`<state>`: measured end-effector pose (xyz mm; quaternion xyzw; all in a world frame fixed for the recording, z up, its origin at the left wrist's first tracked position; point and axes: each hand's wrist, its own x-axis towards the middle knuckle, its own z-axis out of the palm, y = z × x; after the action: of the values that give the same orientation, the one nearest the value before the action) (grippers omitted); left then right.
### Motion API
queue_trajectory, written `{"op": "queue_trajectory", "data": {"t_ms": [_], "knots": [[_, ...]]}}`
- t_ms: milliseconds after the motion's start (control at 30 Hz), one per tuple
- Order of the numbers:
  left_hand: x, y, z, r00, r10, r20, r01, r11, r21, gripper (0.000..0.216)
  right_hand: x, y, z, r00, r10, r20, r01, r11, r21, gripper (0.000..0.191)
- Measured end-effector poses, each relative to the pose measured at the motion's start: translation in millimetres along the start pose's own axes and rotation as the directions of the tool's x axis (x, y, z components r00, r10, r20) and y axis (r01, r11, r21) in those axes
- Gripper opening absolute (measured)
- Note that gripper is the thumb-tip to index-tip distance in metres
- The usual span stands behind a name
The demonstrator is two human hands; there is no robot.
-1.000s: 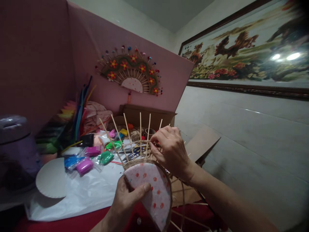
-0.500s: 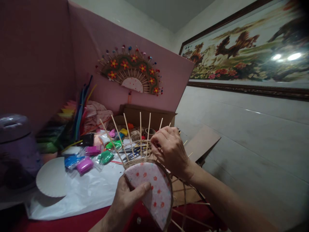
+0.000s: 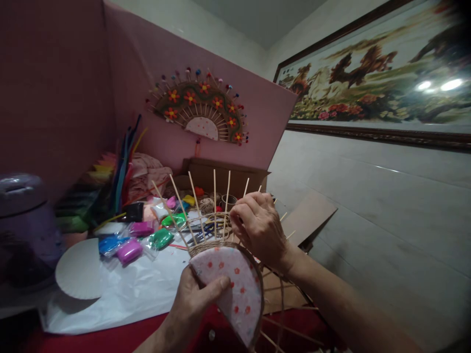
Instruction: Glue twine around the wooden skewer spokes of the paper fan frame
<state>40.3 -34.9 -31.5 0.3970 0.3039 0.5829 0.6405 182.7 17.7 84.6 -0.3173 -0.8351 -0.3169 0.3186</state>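
My left hand (image 3: 200,296) grips a half-round fan base (image 3: 235,287) covered in pale pink cloth with red flowers, its thumb lying across the front. Brown twine (image 3: 209,246) is woven along the curved edge. Thin wooden sticks (image 3: 215,196) fan outward from that edge, some passing behind my right hand. My right hand (image 3: 259,225) is closed in a pinch among the sticks on the right. A strand of twine runs to its fingers, though the fingertips are partly hidden. A loose length of cord (image 3: 282,294) hangs below the right wrist.
Bagged coloured clay (image 3: 129,251), a cut paper plate (image 3: 79,269) and a white sheet (image 3: 147,289) cover the left of the table. Behind lie pliers (image 3: 198,235), a twine ball (image 3: 207,205) and a cardboard box (image 3: 228,172). A finished fan (image 3: 200,110) hangs on the pink panel.
Almost nothing differs. The sticks and my right hand have shifted very slightly; both hands keep the same hold.
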Motion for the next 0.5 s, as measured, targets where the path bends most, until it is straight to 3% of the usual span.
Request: {"op": "queue_trajectory", "data": {"t_ms": [300, 500], "knots": [[0.6, 1.2, -0.8, 1.0, -0.013, 0.021, 0.013, 1.0, 0.011, 0.033, -0.3, 1.3, -0.6, 1.0, -0.008, 0.022, 0.007, 0.998, 0.062, 0.013], [0.2, 1.0, -0.3, 1.0, -0.004, 0.022, 0.004, 1.0, 0.016, 0.032, 0.2, 0.4, -0.8, 0.998, -0.047, -0.035, 0.049, 0.997, 0.064, 0.011]]}}
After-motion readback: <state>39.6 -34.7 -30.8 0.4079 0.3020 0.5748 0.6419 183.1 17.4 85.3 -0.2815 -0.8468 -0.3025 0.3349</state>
